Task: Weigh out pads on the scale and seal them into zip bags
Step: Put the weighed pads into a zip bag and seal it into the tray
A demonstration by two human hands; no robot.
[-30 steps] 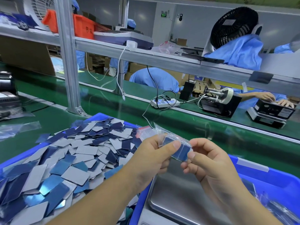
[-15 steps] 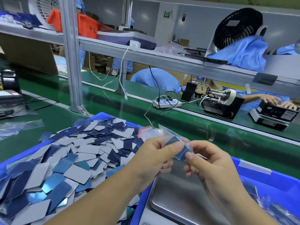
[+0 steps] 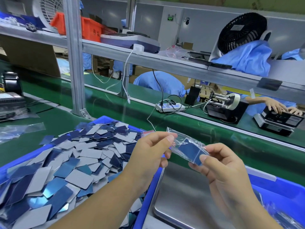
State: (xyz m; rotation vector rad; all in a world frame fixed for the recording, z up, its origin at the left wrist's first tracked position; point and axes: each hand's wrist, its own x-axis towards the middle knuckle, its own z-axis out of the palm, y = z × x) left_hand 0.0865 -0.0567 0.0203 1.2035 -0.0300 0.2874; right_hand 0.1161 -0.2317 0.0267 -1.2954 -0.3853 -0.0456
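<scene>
Low in the middle of the frame, two hands hold one small clear bag (image 3: 186, 144) up in the air. The left hand (image 3: 151, 156) pinches the bag's left end with thumb and fingers. The right hand (image 3: 221, 167) pinches the lower right end, where a few blue pads (image 3: 191, 150) sit inside. So this bag is filled, and I think the weighing for it is done. The hands look like they are pressing the zip closed, but I cannot tell if it is shut all the way.

Right under the hands is the shiny metal scale pan (image 3: 184, 195), and nothing lies on the part I can see. At lower left a blue bin (image 3: 102, 119) is heaped with loose blue and grey pads (image 3: 69, 166), so lots of bags are still left to fill. At lower right a second blue bin (image 3: 280, 192) holds what look like clear bags, though they are blurry.

Nothing blocks the hands. The pad heap sits very close to the left arm and could get bumped.

Farther back runs a green belt (image 3: 115, 103). A spare clear bag (image 3: 19, 129) lies on it at the far left. A white power strip (image 3: 170, 107) sits mid-frame. At upper right a black fan (image 3: 242, 30) stands on a shelf, and another worker's hands (image 3: 280, 107) rest on a second scale.
</scene>
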